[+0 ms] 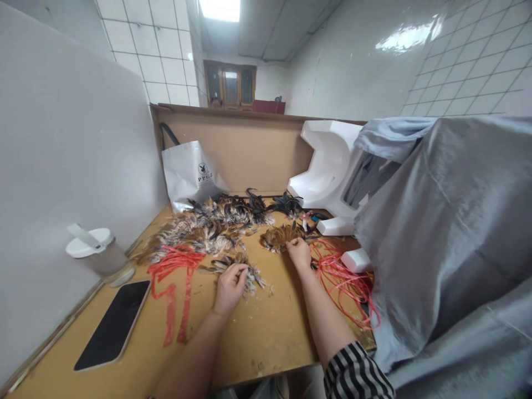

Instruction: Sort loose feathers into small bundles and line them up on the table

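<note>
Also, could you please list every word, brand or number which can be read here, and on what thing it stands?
"PPGZ" – on the silver bag, under a round dark logo; the last letter is slightly unclear.
Any smaller print near it is too small to read.
I can read no other text; the phone screen is dark.

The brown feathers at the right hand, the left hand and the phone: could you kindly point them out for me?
Brown feathers (276, 239), head view: middle of the tuft.
Left hand (230, 285), head view: back of the hand.
Phone (114, 325), head view: dark screen.
</note>
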`<state>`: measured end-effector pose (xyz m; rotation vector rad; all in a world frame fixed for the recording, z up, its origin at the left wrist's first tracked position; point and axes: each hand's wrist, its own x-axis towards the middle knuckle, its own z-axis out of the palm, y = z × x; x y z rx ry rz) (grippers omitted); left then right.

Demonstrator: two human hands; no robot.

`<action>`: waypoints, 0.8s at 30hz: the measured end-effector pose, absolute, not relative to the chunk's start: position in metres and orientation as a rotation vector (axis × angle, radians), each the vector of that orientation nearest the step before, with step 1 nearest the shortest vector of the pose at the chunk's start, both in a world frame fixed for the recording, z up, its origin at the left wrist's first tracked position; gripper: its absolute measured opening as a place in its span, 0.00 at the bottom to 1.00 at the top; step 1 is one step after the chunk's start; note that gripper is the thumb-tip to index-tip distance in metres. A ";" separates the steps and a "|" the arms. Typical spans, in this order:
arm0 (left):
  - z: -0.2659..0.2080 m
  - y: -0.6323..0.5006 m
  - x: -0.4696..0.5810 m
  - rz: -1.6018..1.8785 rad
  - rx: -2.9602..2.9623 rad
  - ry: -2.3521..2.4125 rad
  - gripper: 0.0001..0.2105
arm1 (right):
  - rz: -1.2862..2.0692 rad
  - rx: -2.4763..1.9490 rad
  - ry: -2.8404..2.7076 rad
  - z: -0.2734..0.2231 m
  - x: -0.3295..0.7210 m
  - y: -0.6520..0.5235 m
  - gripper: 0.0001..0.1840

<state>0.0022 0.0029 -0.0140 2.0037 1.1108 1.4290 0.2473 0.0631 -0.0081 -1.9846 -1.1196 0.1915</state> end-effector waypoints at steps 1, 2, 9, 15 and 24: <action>-0.014 0.003 0.002 1.429 2.008 1.113 0.08 | 0.192 -1.948 -1.112 -0.008 0.247 0.063 0.11; -0.014 0.003 0.002 1.430 2.009 1.117 0.08 | 0.207 -1.910 -1.105 -0.008 0.246 0.063 0.10; -0.015 0.004 0.002 1.429 2.022 1.135 0.07 | 0.555 -1.481 -1.021 -0.010 0.238 0.059 0.10; -0.017 0.005 0.002 1.428 2.030 1.137 0.07 | 0.838 -1.239 -0.940 -0.003 0.229 0.071 0.16; -0.017 0.006 0.001 1.410 2.037 1.134 0.08 | 1.223 -1.057 -0.540 0.014 0.241 0.105 0.15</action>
